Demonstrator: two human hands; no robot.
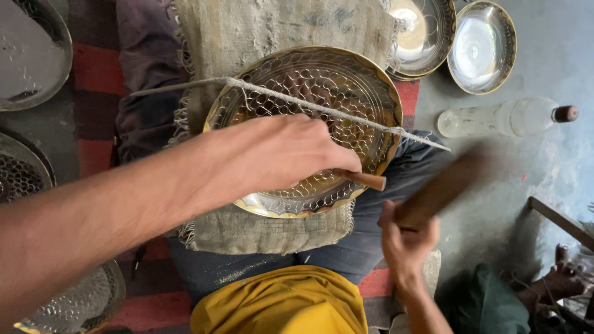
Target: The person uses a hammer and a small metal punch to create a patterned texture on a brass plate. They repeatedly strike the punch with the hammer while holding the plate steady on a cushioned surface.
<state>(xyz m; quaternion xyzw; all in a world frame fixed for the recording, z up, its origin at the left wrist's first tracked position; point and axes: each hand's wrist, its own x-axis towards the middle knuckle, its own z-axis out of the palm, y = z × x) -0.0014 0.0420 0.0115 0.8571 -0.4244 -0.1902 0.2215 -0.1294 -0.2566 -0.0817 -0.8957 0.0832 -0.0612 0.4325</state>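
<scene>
A round brass plate with a scalloped rim and a chased net-like pattern lies on a coarse, frayed burlap cloth spread over the person's lap, held down by a rough twisted cord stretched across its face. The left hand rests on the plate, its fingers closed around a small wooden-handled chisel whose tip meets the metal near the lower rim. The right hand is clenched on a dark wooden mallet, blurred, raised just beside the chisel's handle. Two smooth, shiny metal bowls sit on the grey concrete floor beyond the plate, one clear plastic bottle with a dark cap lying near them. Three more patterned metal plates show partly at the left edge.
</scene>
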